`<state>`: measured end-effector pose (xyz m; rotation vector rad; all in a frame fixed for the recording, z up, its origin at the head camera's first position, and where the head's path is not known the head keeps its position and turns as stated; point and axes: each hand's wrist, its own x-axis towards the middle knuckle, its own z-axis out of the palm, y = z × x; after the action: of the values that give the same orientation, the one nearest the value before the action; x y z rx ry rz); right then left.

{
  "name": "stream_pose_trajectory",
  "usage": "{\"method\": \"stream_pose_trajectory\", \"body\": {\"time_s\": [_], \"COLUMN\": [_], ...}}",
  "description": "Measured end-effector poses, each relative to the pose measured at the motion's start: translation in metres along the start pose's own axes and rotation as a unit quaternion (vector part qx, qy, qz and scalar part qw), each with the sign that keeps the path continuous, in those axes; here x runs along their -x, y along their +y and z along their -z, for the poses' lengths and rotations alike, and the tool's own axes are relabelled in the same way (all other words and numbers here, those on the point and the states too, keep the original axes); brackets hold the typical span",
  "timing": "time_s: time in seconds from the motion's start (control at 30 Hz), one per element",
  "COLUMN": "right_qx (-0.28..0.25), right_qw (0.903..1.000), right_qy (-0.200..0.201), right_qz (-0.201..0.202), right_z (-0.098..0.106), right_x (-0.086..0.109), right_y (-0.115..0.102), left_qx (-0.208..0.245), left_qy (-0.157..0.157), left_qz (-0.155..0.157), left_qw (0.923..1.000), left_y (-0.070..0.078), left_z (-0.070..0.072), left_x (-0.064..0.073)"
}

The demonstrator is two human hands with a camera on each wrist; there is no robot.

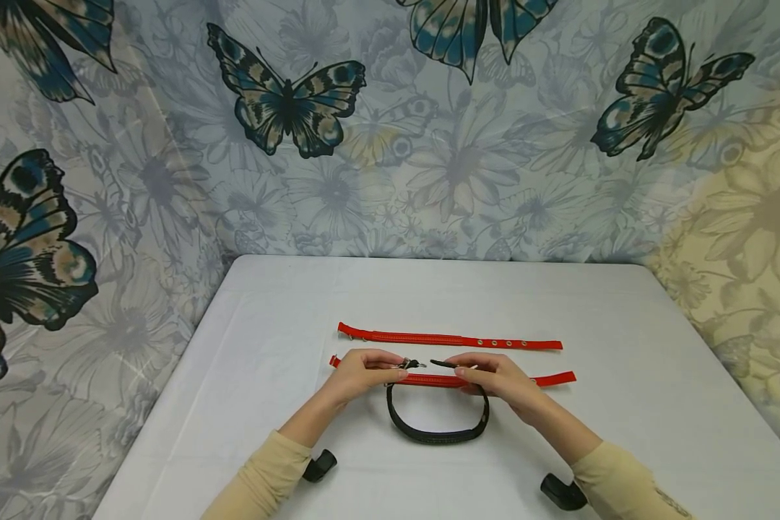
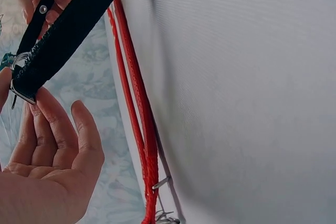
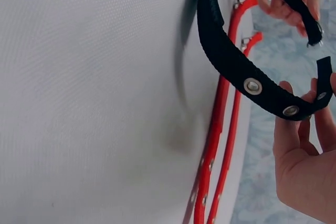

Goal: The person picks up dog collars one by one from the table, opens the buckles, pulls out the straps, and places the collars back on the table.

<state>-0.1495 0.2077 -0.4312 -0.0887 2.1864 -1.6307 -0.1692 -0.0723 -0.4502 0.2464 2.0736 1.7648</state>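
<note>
A black collar (image 1: 438, 437) hangs in a curved loop between the two hands, its ends apart. My left hand (image 1: 364, 372) pinches the end with the silver buckle (image 2: 23, 85) between thumb and fingers. In my right hand (image 1: 497, 377) is the opposite end, with metal eyelets (image 3: 253, 86) along it and its tip (image 3: 324, 66) sticking out past the fingers. The tip points toward the buckle with a small gap between. Behind the collar lies a red collar (image 1: 438, 380), partly hidden by both hands.
Farther back on the white table (image 1: 286, 296) lies a second red collar (image 1: 422, 337), stretched out nearly parallel to the first. Dark wrist devices (image 1: 320, 466) show by the sleeves. A butterfly-patterned cloth (image 1: 403, 195) rises behind the table.
</note>
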Motion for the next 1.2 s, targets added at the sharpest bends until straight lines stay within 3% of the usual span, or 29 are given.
{"method": "stream_pose_trajectory", "body": {"time_s": [0.3,0.53,0.8,1.03,1.2], "right_qx": [0.0,0.03,0.068,0.127,0.205], "right_qw": [0.9997,0.9983,0.993,0.9841,0.9665], "right_qy": [0.024,0.047,0.049,0.028,0.032], "right_qz": [0.01,0.02,0.084,0.121,0.151], "right_z": [0.016,0.035,0.058,0.077,0.09], "right_x": [0.014,0.03,0.043,0.054,0.063], "right_y": [-0.001,-0.008,-0.004,0.011,0.021], "left_qx": [-0.002,-0.032,-0.077,-0.101,-0.159], "left_qy": [0.012,0.026,0.034,0.008,0.003], "left_qz": [-0.014,-0.06,-0.11,-0.121,-0.142], "left_qw": [0.9998,0.9973,0.9904,0.9875,0.977], "left_y": [0.0,0.003,0.001,-0.011,-0.017], "left_z": [0.007,0.017,0.029,0.036,0.042], "left_x": [0.009,0.019,0.03,0.036,0.041]}}
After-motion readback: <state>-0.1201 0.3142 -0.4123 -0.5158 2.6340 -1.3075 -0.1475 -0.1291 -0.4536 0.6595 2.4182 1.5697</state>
